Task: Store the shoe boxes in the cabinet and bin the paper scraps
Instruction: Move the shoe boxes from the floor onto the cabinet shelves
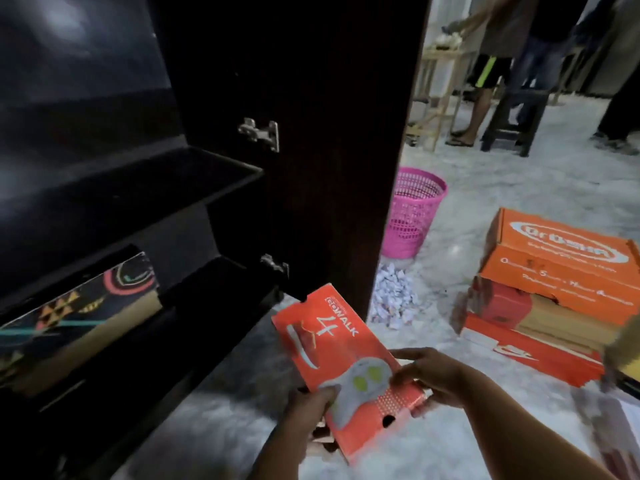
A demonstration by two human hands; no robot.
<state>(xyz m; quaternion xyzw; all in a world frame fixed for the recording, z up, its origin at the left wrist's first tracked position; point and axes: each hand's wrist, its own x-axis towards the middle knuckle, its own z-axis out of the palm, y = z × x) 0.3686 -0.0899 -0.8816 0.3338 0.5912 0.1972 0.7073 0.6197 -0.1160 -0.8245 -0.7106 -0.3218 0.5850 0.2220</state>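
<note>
While the dark cabinet (311, 133) hides its upper shelves, both hands grip a red shoe box (346, 368). The left hand (311, 414) and right hand (433, 379) clasp its near end. Its long axis points away toward the cabinet.

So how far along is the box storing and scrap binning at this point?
Done: one patterned box lies on a lower shelf of the cabinet. In hand: the left hand and right hand hold a red shoe box near the open cabinet. Left: the stack of boxes on the floor, and the paper scraps piled beside the pink bin.
</note>
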